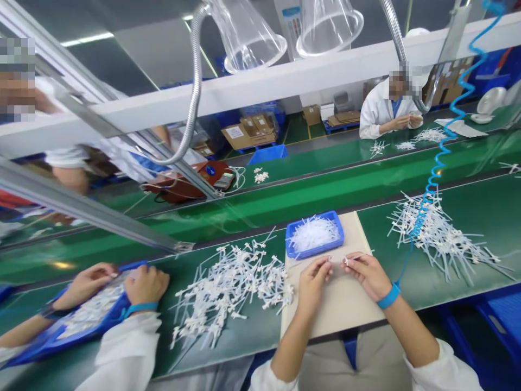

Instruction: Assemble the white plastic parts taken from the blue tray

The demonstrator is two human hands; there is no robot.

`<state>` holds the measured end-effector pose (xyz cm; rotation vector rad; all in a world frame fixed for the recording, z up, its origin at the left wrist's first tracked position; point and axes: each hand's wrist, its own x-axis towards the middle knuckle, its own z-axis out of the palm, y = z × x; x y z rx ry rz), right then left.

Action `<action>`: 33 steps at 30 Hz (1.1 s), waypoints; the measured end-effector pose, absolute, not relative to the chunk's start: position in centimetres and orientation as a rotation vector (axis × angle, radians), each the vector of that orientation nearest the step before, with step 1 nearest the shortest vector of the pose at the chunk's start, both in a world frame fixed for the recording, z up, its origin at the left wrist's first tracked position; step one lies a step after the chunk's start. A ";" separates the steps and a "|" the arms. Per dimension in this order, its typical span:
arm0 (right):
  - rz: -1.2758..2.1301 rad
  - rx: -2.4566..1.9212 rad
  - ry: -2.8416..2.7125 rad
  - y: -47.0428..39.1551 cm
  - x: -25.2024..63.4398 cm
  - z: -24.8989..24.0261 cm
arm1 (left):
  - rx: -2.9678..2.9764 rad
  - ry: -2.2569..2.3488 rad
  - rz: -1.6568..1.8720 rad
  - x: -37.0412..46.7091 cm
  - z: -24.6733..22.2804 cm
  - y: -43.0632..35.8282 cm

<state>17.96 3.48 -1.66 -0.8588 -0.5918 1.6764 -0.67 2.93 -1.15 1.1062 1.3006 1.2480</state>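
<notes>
From where I stand, the left hand (311,285) and right hand (371,276), slightly apart over the beige board (340,309), each pinch a tiny white part (346,260), likely for fine control, with the blue tray (341,231) of thin translucent tubes (315,234) just beyond, seemingly within easy reach.

Fingers (360,258) pinch small white parts (345,260) above a board (337,304).

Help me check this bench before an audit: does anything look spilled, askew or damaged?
Nothing looks broken. Oddest is the coiled blue cord, hanging over the right pile, where it could snag. That pile and the left pile sprawl loose on the bench, though this may be normal.
</notes>
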 end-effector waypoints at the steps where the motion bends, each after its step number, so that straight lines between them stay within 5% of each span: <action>1: 1.671 -0.859 -0.590 3.5 18.0 -1.7 | 1.079 1.301 1.245 -0.3 -1.5 2.8; 33: 1.638 -0.990 -0.783 3.4 18.1 -1.1 | 1.428 1.167 1.205 0.6 -1.0 1.9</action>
